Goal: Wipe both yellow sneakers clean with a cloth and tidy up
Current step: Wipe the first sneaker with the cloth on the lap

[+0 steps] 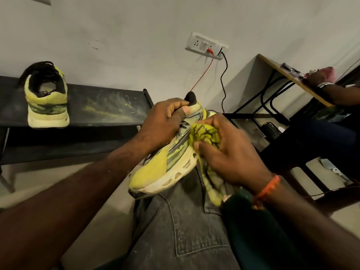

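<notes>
Two sneakers — one [165,162] in the left grip [165,121], right grip [229,151] bunching one cloth [206,133].

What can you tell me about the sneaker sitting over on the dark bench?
The sneaker on the bench is yellow-green with a black collar and lining, a darker streaked band at the heel and a thick pale, grubby-looking sole. It stands upright with its heel facing the camera, at the front edge of the dark bench, against the wall. Nothing touches it except the bench.
</notes>
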